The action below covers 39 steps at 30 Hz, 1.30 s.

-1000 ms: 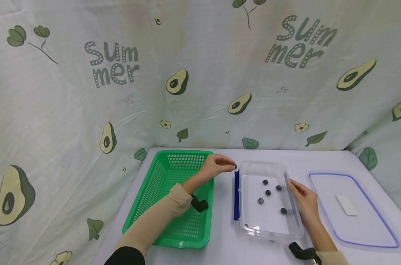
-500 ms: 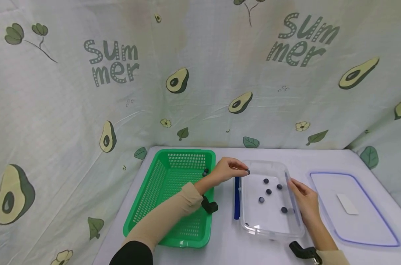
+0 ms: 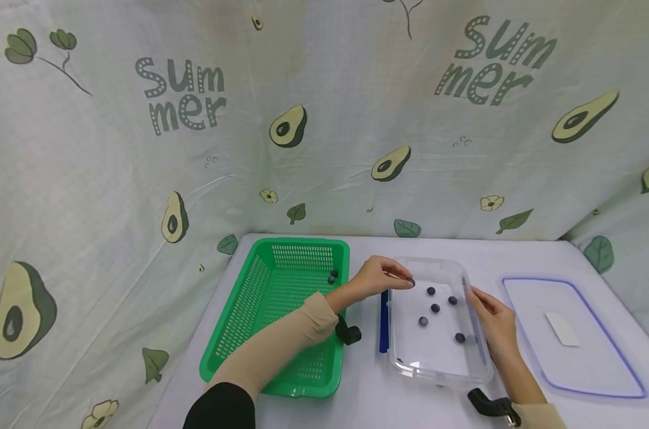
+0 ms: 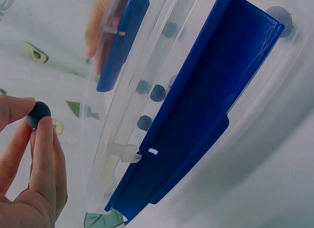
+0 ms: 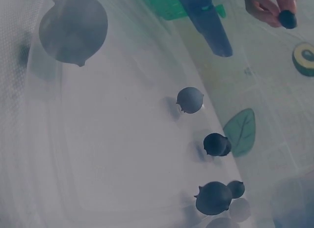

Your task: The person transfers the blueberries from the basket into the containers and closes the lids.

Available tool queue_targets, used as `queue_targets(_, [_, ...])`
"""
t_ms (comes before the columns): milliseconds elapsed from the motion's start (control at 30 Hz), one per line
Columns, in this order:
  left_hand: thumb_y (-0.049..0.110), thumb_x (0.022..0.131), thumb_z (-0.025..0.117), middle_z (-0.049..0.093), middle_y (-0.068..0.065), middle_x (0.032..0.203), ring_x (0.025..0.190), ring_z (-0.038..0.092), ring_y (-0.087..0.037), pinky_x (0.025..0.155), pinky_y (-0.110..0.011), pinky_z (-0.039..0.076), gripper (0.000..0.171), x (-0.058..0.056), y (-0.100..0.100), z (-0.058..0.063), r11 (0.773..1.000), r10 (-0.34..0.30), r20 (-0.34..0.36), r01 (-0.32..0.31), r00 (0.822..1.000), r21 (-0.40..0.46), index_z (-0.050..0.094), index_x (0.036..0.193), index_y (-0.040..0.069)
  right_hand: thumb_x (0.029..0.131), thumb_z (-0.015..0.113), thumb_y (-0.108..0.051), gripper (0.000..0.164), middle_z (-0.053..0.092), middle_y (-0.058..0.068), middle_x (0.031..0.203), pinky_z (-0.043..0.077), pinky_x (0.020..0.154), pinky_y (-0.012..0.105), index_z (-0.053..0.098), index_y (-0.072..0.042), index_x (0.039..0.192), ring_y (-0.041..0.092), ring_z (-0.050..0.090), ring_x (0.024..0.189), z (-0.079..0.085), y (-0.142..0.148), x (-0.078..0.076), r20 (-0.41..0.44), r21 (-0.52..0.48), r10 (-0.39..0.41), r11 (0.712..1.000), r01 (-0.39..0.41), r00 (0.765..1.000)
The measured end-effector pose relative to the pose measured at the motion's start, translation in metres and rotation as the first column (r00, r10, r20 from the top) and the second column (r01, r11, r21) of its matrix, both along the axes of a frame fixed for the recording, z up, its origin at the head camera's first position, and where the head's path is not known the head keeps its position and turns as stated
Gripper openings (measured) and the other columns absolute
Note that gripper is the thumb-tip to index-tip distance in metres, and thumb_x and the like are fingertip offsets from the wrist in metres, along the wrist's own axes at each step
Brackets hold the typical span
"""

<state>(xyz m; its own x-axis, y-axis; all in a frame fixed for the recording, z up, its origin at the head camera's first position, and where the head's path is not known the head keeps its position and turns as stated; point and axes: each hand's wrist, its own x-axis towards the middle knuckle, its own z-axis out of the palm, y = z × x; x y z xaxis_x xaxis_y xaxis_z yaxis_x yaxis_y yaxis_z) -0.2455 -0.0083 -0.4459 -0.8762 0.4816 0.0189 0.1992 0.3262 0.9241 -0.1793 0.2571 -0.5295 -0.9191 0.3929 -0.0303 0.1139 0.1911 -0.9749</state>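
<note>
A blueberry [image 4: 39,115] is pinched between the thumb and fingertips of my left hand [image 3: 380,277]. In the head view that hand reaches over the far left corner of a clear plastic container [image 3: 437,376] with a blue side latch [image 3: 384,322]. Several blueberries [image 3: 435,308] lie spread across the container's floor; the right wrist view shows some of them [image 5: 190,100] close up through the clear plastic. My right hand [image 3: 493,325] grips the container's right wall near its rim, with part of its fingers hidden.
Left of the container stands a green perforated basket [image 3: 244,298]; two blueberries [image 3: 332,279] lie by its right wall. A clear lid with a blue edge [image 3: 598,363] lies at the right, a white strip [image 3: 562,329] on it. A printed curtain [image 3: 324,119] hangs behind the table.
My left hand has moved right with its blueberry, from beside the container to over its far left corner. Two blueberries in the basket have come into sight. My right hand stays in place.
</note>
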Motion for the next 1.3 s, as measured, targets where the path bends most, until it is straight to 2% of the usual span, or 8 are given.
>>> queue_targets(233, [0.015, 0.082, 0.084, 0.073, 0.01, 0.089, 0.081, 0.065, -0.002, 0.068, -0.02, 0.054, 0.017, 0.0, 0.005, -0.001, 1.0, -0.01, 0.003, 0.01, 1.0, -0.011, 0.079, 0.097, 0.007, 0.094, 0.07, -0.038, 0.055, 0.062, -0.035, 0.092, 0.04, 0.077, 0.007, 0.061, -0.001, 0.134, -0.011, 0.054, 0.092, -0.001, -0.001, 0.0, -0.025, -0.006, -0.004, 1.0, 0.003, 1.0])
queue_targets(400, [0.015, 0.083, 0.084, 0.075, 0.002, 0.094, 0.081, 0.065, -0.001, 0.069, -0.02, 0.054, 0.022, 0.0, 0.006, -0.002, 1.0, -0.016, -0.001, 0.016, 1.0, -0.022, 0.078, 0.1, 0.003, 0.095, 0.07, -0.036, 0.054, 0.062, -0.035, 0.092, 0.04, 0.077, 0.007, 0.061, 0.0, 0.134, -0.012, 0.054, 0.092, 0.0, -0.002, -0.001, -0.028, -0.011, -0.003, 1.0, 0.003, 1.0])
queue_targets(633, [0.014, 0.083, 0.083, 0.076, -0.005, 0.097, 0.08, 0.067, -0.002, 0.068, -0.021, 0.055, 0.015, -0.003, 0.001, -0.004, 1.0, -0.004, -0.011, 0.004, 1.0, 0.002, 0.079, 0.096, 0.009, 0.095, 0.069, -0.036, 0.055, 0.061, -0.035, 0.092, 0.04, 0.078, 0.006, 0.06, 0.002, 0.135, -0.013, 0.054, 0.093, 0.0, -0.002, 0.0, -0.024, -0.014, -0.002, 1.0, 0.002, 1.0])
queue_targets(1033, [0.007, 0.083, 0.082, 0.075, -0.006, 0.095, 0.082, 0.071, -0.009, 0.075, -0.023, 0.057, 0.022, -0.009, -0.022, 0.005, 0.994, 0.053, 0.025, -0.055, 0.998, 0.091, 0.077, 0.104, 0.005, 0.094, 0.067, -0.045, 0.061, 0.06, -0.033, 0.096, 0.04, 0.078, 0.007, 0.059, -0.003, 0.138, -0.009, 0.053, 0.096, -0.001, 0.0, 0.0, 0.026, 0.008, 0.017, 1.0, -0.017, 1.0])
queue_targets(1300, [0.009, 0.084, 0.082, 0.073, -0.012, 0.104, 0.087, 0.071, -0.012, 0.078, -0.026, 0.057, 0.026, -0.012, -0.04, 0.015, 0.989, 0.085, 0.031, -0.088, 0.996, 0.122, 0.076, 0.108, 0.002, 0.093, 0.068, -0.047, 0.062, 0.06, -0.035, 0.095, 0.039, 0.078, 0.007, 0.059, -0.006, 0.139, -0.009, 0.052, 0.096, 0.0, 0.0, 0.0, 0.048, 0.02, 0.009, 1.0, -0.01, 0.999])
